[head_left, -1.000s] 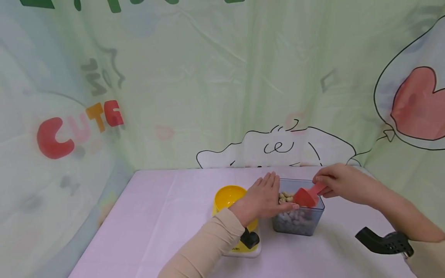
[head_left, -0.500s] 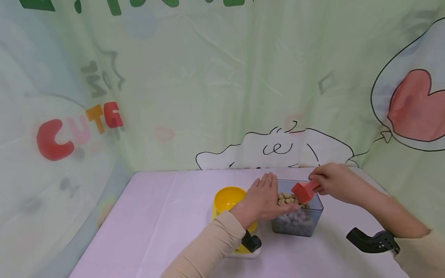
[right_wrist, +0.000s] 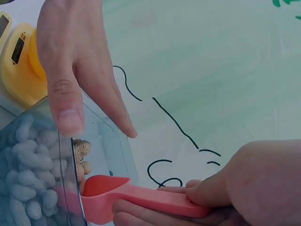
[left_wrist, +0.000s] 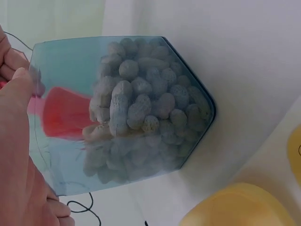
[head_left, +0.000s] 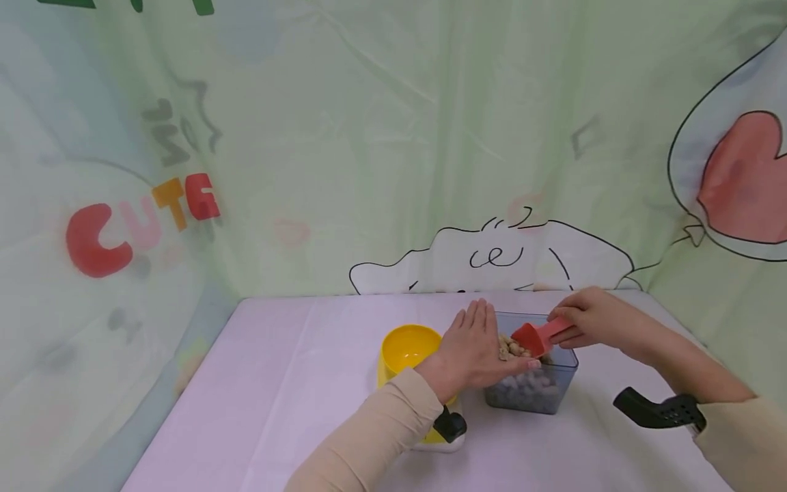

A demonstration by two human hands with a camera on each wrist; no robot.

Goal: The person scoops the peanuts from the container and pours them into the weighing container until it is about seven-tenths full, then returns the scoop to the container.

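Note:
A clear bluish plastic bin (head_left: 531,404) holding unshelled peanuts (left_wrist: 141,92) stands on the table. My right hand (head_left: 599,326) grips the handle of a red scoop (head_left: 530,338), fingers and thumb around it in the right wrist view. The scoop's cup is inside the bin, against the peanuts; how full it is I cannot tell. My left hand (head_left: 470,347) lies with straight fingers along the bin's left rim, thumb spread over the near edge. Beside it on the left is a yellow bowl (head_left: 410,347), partly hidden by the left forearm.
The bowl sits on a yellow and white kitchen scale (right_wrist: 16,63) with a small dark display. Pale cloth covers the table (head_left: 295,383). Printed curtains (head_left: 344,157) hang behind and at the left. A black camera mount (head_left: 660,410) juts from the right wrist.
The scoop lifts slightly and tilts, then comes back down among the peanuts, with my right hand keeping its grip. My left hand stays on the bin's rim. The head view shifts slightly.

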